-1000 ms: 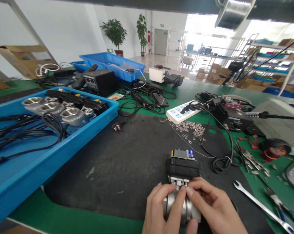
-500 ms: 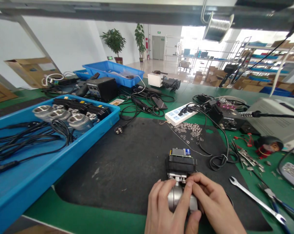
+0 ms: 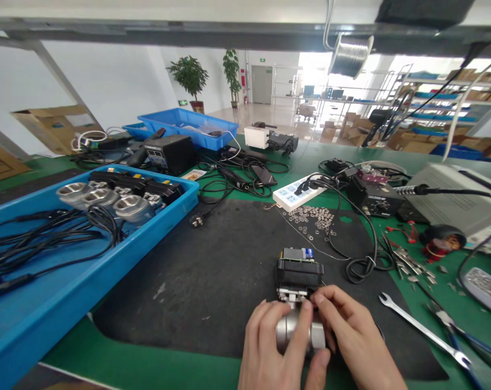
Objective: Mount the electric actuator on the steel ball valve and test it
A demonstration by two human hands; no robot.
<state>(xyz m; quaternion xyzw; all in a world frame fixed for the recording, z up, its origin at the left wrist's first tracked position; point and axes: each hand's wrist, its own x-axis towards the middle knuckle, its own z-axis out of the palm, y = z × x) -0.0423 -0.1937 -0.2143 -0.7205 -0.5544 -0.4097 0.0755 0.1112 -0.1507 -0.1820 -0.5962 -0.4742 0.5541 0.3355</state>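
Observation:
A motorized ball valve lies on the black mat point(image 3: 180, 281), with its silver metal valve body point(image 3: 285, 331) toward me and its black actuator point(image 3: 299, 272) pointing away. Circuit parts, among them a blue component, show at the actuator's far end. My left hand point(image 3: 272, 346) is wrapped over the valve body, fingers on top and thumb at its near side. My right hand point(image 3: 349, 330) is closed in a pinch at the right of the bracket between body and actuator. Whatever its fingertips hold is hidden or too small to name.
At left, a blue tray point(image 3: 148, 238) holds similar valves and black cables. Loose metal nuts or washers point(image 3: 316, 218) lie near a white power strip point(image 3: 296, 192). An open-end wrench point(image 3: 424, 329), pliers point(image 3: 448, 322) and metal scraps lie at right. A solder spool point(image 3: 352, 56) hangs above.
The camera view has shifted slightly. My right fingers have drawn a little to the right, away from my left index finger, so more of the valve body shows. My left hand keeps its hold.

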